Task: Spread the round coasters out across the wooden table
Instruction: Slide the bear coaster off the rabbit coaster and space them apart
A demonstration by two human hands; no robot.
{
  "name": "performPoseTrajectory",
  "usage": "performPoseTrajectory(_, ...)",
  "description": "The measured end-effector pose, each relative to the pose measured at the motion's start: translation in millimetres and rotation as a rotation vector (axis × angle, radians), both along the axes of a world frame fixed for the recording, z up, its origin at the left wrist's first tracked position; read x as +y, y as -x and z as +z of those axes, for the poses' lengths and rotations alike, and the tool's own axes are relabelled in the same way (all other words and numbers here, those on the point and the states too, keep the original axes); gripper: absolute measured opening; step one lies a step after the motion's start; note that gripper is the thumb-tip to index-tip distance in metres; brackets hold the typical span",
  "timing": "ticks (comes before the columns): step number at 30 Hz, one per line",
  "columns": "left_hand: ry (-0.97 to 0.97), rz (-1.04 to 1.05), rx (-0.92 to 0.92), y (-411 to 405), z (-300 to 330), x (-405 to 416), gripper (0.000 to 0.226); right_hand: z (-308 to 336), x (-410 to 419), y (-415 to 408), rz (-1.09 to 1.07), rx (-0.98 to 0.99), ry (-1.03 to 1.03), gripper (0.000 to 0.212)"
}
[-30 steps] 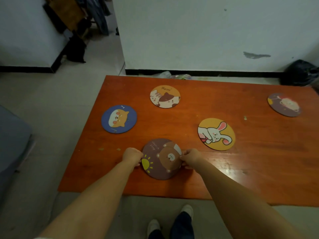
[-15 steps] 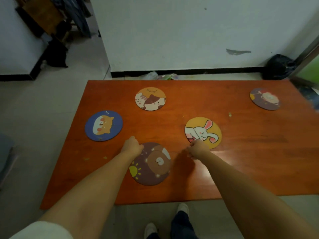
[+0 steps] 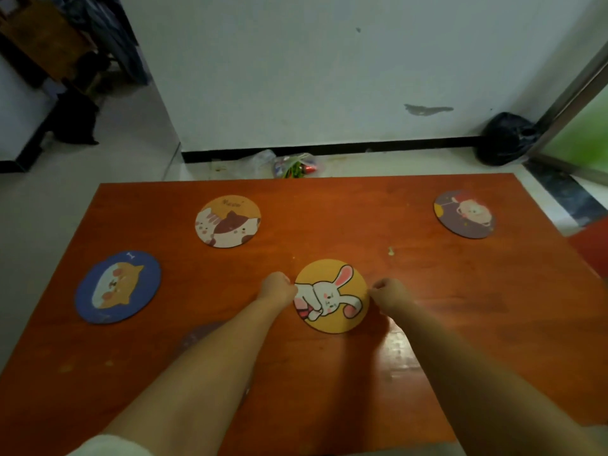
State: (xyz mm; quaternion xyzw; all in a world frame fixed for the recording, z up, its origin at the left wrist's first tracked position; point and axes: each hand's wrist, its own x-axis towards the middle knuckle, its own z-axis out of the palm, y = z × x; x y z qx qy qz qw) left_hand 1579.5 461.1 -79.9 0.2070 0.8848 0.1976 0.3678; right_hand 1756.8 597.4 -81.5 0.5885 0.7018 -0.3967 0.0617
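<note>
An orange-brown wooden table (image 3: 460, 324) is filling the lower frame; four round cartoon coasters are lying on it: blue dog coaster (image 3: 117, 287) at left; orange cat coaster (image 3: 228, 221) upper centre; yellow rabbit coaster (image 3: 331, 295) at centre; purple coaster (image 3: 465, 213) upper right.

Head camera; looks forward-down; near wooden table (image 3: 460, 291).

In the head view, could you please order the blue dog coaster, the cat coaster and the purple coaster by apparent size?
1. blue dog coaster
2. cat coaster; purple coaster look alike, and both lie farther away, so real sizes are unsure.

**Bare room, scuffed white wall**

A white wall (image 3: 329, 77) with a black skirting strip (image 3: 329, 147) rises behind. Pale floor (image 3: 131, 133) runs left into a dim corner. A black bag (image 3: 505, 138) slumps by the right-hand door frame (image 3: 572, 90).
</note>
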Motion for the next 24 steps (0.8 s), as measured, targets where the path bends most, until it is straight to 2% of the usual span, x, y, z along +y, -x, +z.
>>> performPoseTrajectory(3, 0.006, 0.055, 0.008, -0.9, -3.8, 10.9, 0.024, -11.3, 14.5, -0.8, -0.012, 0.028, 0.019, 0.035)
performPoseTrajectory(7, 0.007, 0.127, -0.009, -3.3, -8.4, 17.5, 0.038, -17.6, 13.9, 4.8, -0.096, 0.068, 0.076, 0.025)
performPoseTrajectory(9, -0.007, 0.196, -0.055, -5.8, -12.8, 16.7, 0.045, -21.2, 10.4, 7.2, -0.139, 0.073, 0.102, 0.035)
performPoseTrajectory(12, -0.060, 0.283, -0.139, -11.8, -15.5, 13.3, 0.042, -21.0, 4.0, 5.6, -0.209, 0.116, 0.150, 0.041)
performPoseTrajectory(15, -0.101, 0.276, -0.158, -18.2, -12.5, 10.3, 0.038, -18.9, -4.9, -3.4, -0.226, 0.203, 0.169, 0.040)
performPoseTrajectory(19, -0.165, 0.261, -0.211, -34.0, -1.2, 11.2, 0.027, -7.8, -16.6, -27.3, -0.269, 0.304, 0.139, 0.032)
performPoseTrajectory(22, -0.227, 0.253, -0.276, -56.9, 13.3, 17.7, 0.008, 5.6, -16.8, -54.0, -0.298, 0.333, 0.048, 0.022)
performPoseTrajectory(24, -0.244, 0.223, -0.314, -77.0, 23.9, 24.0, 0.004, 14.1, -11.3, -74.1, -0.326, 0.328, -0.019, 0.025)
